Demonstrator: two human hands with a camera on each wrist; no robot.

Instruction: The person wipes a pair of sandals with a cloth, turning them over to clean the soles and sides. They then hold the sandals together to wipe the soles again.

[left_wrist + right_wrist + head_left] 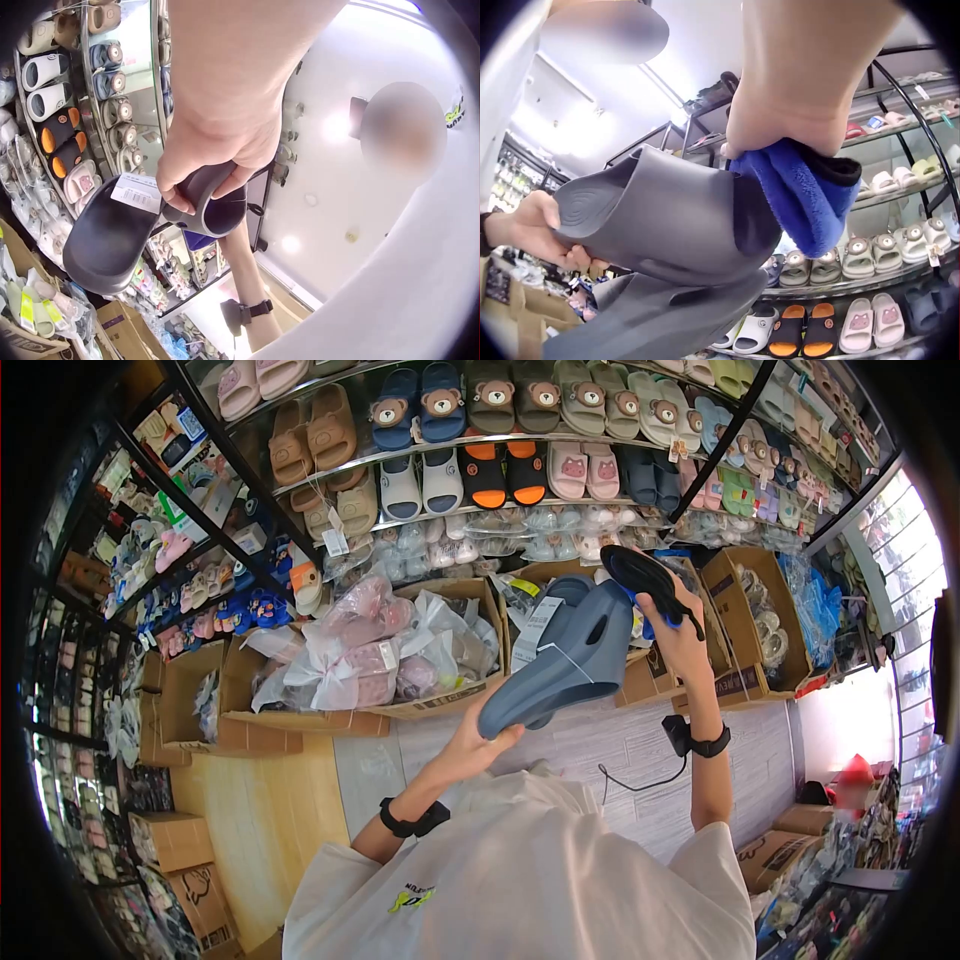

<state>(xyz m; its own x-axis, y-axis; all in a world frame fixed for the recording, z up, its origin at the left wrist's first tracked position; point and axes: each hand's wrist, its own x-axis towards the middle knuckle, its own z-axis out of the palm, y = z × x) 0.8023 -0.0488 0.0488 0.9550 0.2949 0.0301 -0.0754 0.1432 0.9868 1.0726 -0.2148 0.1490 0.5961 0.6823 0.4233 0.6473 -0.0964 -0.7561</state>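
My left hand (465, 745) grips a pair of grey-blue slide sandals (570, 650) by the heel end of one, holding them up before my chest. A white barcode tag (139, 193) hangs from the pair, which a thin white tie joins. At the toe end of the slides, my right hand (685, 635) holds a blue plush pad with a black backing (640, 570). In the right wrist view the pad's blue pile (802, 202) lies right at the toe opening of the upper slide, and the right fingers are mostly hidden behind the pad.
Shelves of paired slides (500, 475) rise in front. Below them stand open cardboard boxes (440, 705) full of bagged footwear (360, 645). Another box (750, 625) stands at the right, beside blue plastic bags (820, 610). More racks line both sides, over a wooden floor (245, 790).
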